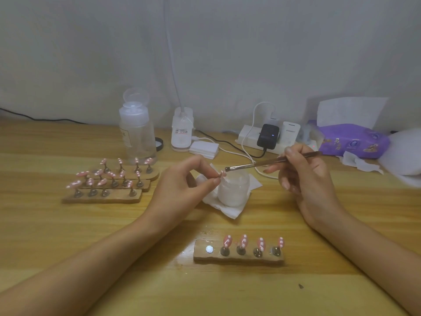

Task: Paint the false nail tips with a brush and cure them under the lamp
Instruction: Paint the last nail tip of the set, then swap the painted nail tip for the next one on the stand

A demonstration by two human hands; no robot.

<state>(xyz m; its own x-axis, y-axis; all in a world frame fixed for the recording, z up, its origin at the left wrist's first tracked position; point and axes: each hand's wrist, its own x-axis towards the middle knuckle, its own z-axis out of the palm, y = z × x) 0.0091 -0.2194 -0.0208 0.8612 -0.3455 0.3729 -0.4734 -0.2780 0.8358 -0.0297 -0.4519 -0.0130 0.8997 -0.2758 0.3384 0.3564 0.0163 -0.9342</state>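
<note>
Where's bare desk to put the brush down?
Bare wood in front of the near nail stand; also far left, behind the three stands. Crowded: back row, bottle to tissue pack, and around the jar.

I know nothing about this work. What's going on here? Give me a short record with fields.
left hand: pinches a nail tip near the jar
right hand: holds the brush, bristles close to the nail tip
jar: white, on a tissue
near stand: four pink tips with white dots, one slot empty
far stands: three, at the left, carrying pink tips
</note>
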